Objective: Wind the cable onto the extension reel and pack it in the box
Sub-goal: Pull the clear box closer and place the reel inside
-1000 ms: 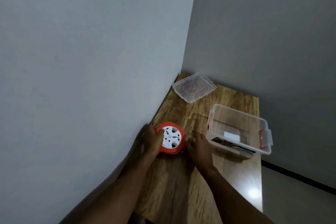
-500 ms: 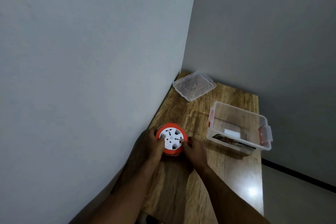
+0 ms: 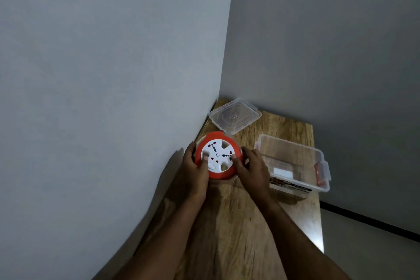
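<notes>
A round orange extension reel (image 3: 217,154) with a white socket face is held between both hands above the wooden table (image 3: 238,223). My left hand (image 3: 195,173) grips its left side with the thumb on the white face. At the reel's right edge my right hand (image 3: 252,168) holds on, its thumb on the face too. No loose cable shows. The clear plastic box (image 3: 293,161) with red latches stands open just right of my right hand.
The box's clear lid (image 3: 235,116) lies at the table's far left corner, behind the reel. A grey wall runs close along the table's left side and another behind it. The table's right edge drops to the floor.
Both hands closed on the reel and lifted it off the table; it now sits higher and larger in view, tilted toward me.
</notes>
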Available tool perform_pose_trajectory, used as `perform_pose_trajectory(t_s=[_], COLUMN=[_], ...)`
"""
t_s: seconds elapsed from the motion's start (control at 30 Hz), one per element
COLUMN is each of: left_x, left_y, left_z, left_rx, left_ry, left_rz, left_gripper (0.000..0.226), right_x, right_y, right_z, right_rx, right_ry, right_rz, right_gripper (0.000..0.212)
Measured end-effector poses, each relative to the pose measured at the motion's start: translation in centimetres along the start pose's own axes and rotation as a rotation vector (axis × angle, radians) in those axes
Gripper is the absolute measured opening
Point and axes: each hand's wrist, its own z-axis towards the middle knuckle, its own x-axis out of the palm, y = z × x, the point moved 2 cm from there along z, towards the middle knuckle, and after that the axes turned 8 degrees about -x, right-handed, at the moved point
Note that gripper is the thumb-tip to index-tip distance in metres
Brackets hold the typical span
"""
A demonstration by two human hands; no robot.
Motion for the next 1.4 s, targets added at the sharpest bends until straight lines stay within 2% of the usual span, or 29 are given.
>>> perform_pose_trajectory(t_s=[0.2,0.37,0.47,0.6,0.7,0.93,1.07,1.2,1.4], left_x=[8.0,14.4,17.0,19.3,19.9,20.9,21.2,21.6,21.8], left_y=[-4.2,-4.7,-3.8,-1.9,-1.0,-1.0,-2.1,-3.0,-3.5], left_z=[-1.0,-2.2,-2.7,-2.7,-2.8,-2.1,-1.6,-1.4,-1.3], left_rx=[0.064,0.122,0.132,0.106,0.119,0.159,0.166,0.169,0.146], left_ry=[0.125,0.245,0.298,0.394,0.456,0.460,0.469,0.484,0.473], left_rz=[-0.101,-0.052,0.015,0.162,0.251,0.441,0.589,0.715,0.826], left_gripper=[0.055,0.057,0.060,0.068,0.071,0.078,0.081,0.075,0.074], right_x=[-7.8,-13.1,-14.9,-15.4,-14.9,-14.6,-14.4,-14.3,-14.2], right_y=[-2.6,-6.2,-8.9,-12.7,-14.7,-15.1,-15.0,-15.2,-15.5], right_z=[4.1,5.1,5.0,4.3,3.7,4.9,5.2,5.5,5.8], right_rx=[-0.009,0.074,0.108,0.191,0.216,0.202,0.191,0.201,0.164], right_ry=[-0.126,-0.163,-0.155,-0.064,-0.016,0.060,0.211,0.324,0.366], right_rz=[-0.058,-0.081,-0.083,-0.020,0.008,-0.075,-0.219,-0.268,-0.329], right_gripper=[0.049,0.039,0.041,0.034,0.036,0.037,0.054,0.060,0.067])
